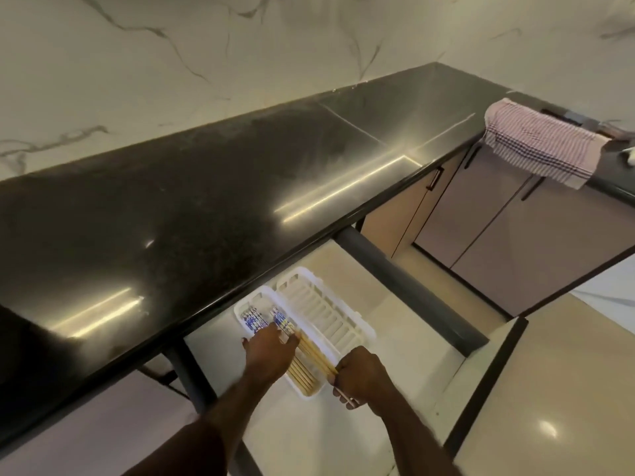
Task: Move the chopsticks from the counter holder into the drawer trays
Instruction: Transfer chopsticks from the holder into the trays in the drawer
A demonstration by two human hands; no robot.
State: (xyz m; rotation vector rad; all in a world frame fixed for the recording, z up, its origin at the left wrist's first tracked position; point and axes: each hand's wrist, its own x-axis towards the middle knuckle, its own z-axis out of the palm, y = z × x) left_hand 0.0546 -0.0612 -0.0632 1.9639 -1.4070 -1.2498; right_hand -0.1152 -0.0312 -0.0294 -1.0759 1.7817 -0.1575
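Observation:
An open drawer under the black counter holds two white plastic trays side by side. The left tray contains wooden chopsticks with blue patterned tops. The right tray shows only bare ribs. My right hand is closed on a bunch of chopsticks that slant across the left tray, patterned ends pointing toward the counter. My left hand rests palm down on the chopsticks in the left tray. No counter holder is in view.
A striped pink and white cloth hangs over the counter edge at the right. Cabinet doors with dark handles stand below it. The drawer's dark side rail and front panel border the trays. Marble wall rises behind the counter.

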